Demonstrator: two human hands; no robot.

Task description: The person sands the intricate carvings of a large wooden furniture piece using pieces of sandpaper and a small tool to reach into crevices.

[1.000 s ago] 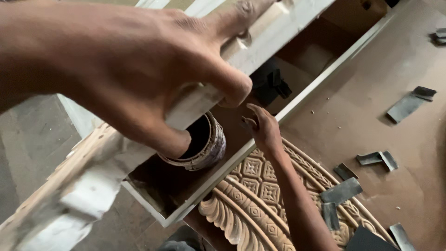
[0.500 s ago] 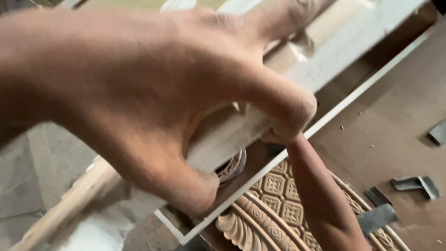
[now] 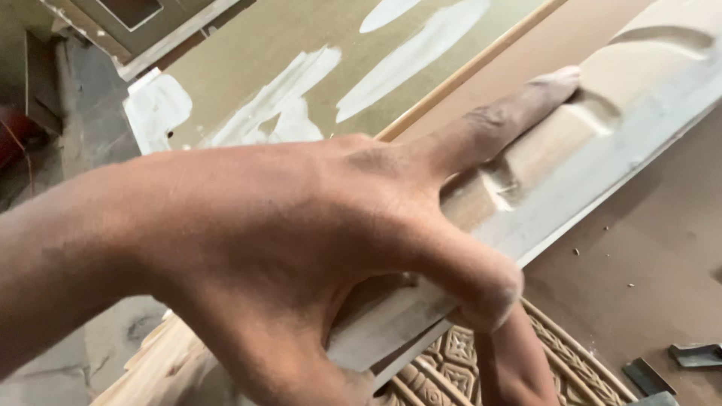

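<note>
My left hand (image 3: 301, 248) fills the middle of the view, reaching in from the left. It grips a white-primed moulded wooden frame (image 3: 602, 158): the index finger lies stretched along the moulding toward the upper right, and the thumb wraps over the frame's lower edge. My right forearm (image 3: 519, 361) rises from the bottom edge and passes under the frame. The right hand itself is hidden behind my left thumb and the frame.
A carved ornamental wooden panel (image 3: 444, 361) lies under the frame at the bottom. A brown board (image 3: 647, 256) spreads to the right, with grey metal scraps (image 3: 696, 353) on it. A greenish panel with white filler patches (image 3: 301, 68) lies behind.
The view has closed in on my left hand, whose index finger now stretches along the moulding. The round tin and my right hand, seen inside the frame earlier, are now covered.
</note>
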